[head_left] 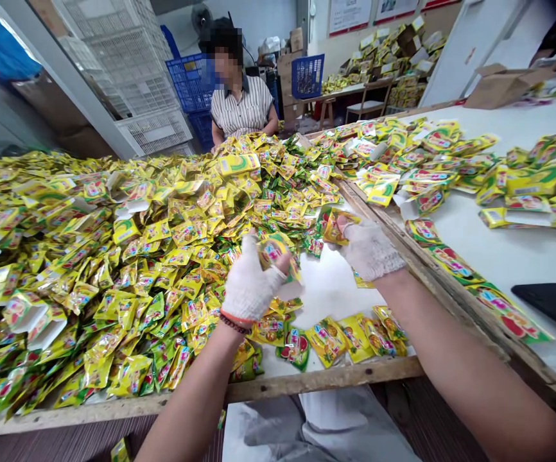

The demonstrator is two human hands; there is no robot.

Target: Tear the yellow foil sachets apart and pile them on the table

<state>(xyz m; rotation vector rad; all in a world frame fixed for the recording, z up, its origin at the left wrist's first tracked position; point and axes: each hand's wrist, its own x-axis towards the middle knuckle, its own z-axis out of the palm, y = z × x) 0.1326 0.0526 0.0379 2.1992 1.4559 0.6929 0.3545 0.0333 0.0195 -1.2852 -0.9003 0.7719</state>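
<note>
My left hand, in a white glove with bare fingertips, is closed around a small yellow-green printed carton whose pale flap sticks out below the thumb. Across from it, over a bare white patch of table, my gloved right hand pinches yellow and green candy sachets; how many I cannot tell. A gap separates the two hands. Below them, a row of yellow sachets and a green one lies along the table's front edge. A huge heap of sachets spreads left of my hands, with open cartons among them.
A wooden rail divides the table. Beyond it lie several filled-looking cartons, flat cartons and a black phone-like object. Another person sits behind the heap. White crates and a blue basket stand farther back.
</note>
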